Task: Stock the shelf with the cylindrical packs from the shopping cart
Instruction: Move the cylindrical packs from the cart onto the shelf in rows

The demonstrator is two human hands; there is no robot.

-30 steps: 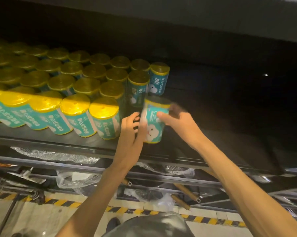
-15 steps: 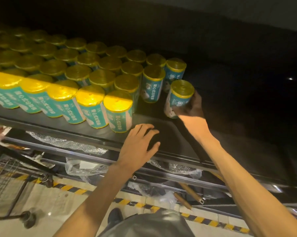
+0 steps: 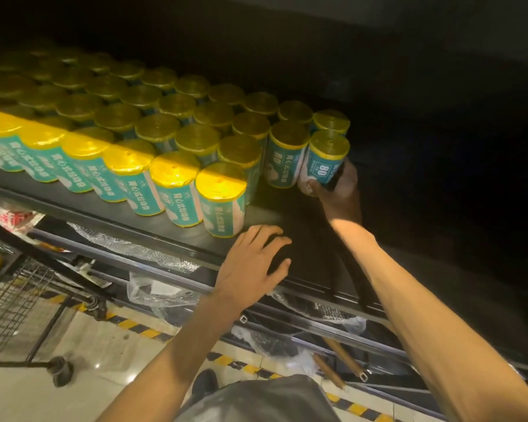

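Note:
Several teal cylindrical packs with yellow tops stand in tight rows on the dark shelf (image 3: 290, 214). My right hand (image 3: 338, 190) grips one teal pack (image 3: 325, 161) at its lower part, standing upright at the right end of the rows, against a neighbouring pack (image 3: 284, 158). My left hand (image 3: 253, 263) rests flat with spread fingers on the shelf's front edge, just right of the frontmost pack (image 3: 223, 199), holding nothing.
The wire shopping cart (image 3: 10, 296) stands at the lower left, with something yellow showing inside it. Below the shelf lie crumpled plastic wrap (image 3: 153, 293) and wooden sticks (image 3: 341, 360). A yellow-black floor stripe (image 3: 141, 328) runs along the base. The shelf's right part is dark and bare.
My right hand carried the pack from the shelf's front edge back to the end of a rear row. My left hand let go of it and settled on the shelf edge.

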